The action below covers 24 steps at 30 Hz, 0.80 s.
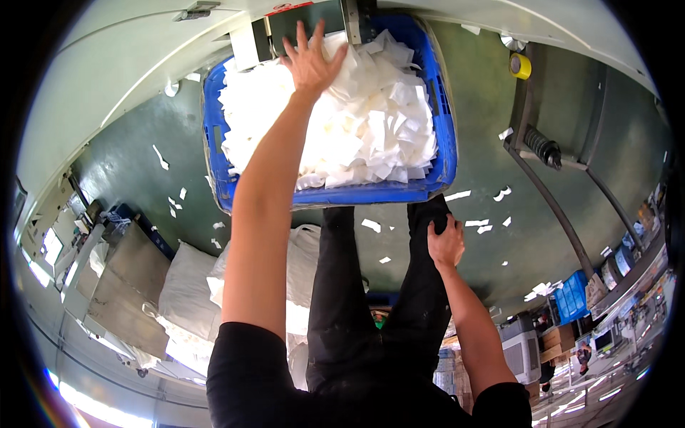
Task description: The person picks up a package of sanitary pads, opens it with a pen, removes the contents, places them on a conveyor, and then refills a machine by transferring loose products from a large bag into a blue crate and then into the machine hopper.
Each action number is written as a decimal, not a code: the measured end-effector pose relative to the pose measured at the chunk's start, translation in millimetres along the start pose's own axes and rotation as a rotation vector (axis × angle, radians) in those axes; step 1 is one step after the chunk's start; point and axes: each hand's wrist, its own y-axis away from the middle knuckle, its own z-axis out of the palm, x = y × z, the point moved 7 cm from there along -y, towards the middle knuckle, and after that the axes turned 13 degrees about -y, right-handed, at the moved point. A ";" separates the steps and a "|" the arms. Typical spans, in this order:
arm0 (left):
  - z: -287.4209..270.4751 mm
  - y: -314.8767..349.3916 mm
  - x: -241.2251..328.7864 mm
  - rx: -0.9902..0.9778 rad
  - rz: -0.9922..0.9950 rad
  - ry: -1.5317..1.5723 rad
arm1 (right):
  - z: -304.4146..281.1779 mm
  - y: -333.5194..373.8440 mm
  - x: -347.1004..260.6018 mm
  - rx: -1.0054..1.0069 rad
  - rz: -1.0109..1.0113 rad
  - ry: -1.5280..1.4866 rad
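Note:
My left hand (311, 65) reaches far forward, fingers spread, over the back of a heap of white fabric-like pieces (371, 128). Its palm is at the pile and its fingertips lie in front of a dark panel (314, 18) of the machine. The heap fills a blue plastic basket (328, 196) and rises above its rim in places. My right hand (447, 244) rests on my right knee, its fingers curved over the black trouser leg; part of the fingers is hidden behind the knee.
A pale machine body (143, 64) borders the far side. On the right stand a metal frame (553, 200) with a dark coil spring (544, 148) and a yellow tape roll (520, 66). White scraps (371, 225) litter the green floor. Stuffed white sacks (187, 289) lie at the left.

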 end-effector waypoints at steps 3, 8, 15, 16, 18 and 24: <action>78.0 99.9 -16.9 -0.468 -0.207 -0.043 | -3.1 -1.1 -3.7 -0.010 0.003 -0.021; 109.3 242.4 12.5 -0.989 0.008 -0.081 | -8.3 -8.2 -6.9 -0.069 0.028 0.014; 13.1 261.3 -19.8 -0.452 0.209 -0.063 | -16.1 -142.3 23.6 0.108 0.088 -0.467; -15.5 265.6 -25.1 -0.334 0.280 -0.079 | -11.0 -185.0 11.9 0.036 0.029 -0.556; -57.5 294.8 -54.5 -0.232 0.291 -0.078 | -12.7 -248.3 -71.6 0.068 -0.295 -0.640; -72.0 347.0 -128.2 -0.443 0.093 -0.071 | 15.7 -307.1 -171.1 -0.220 -0.009 -0.627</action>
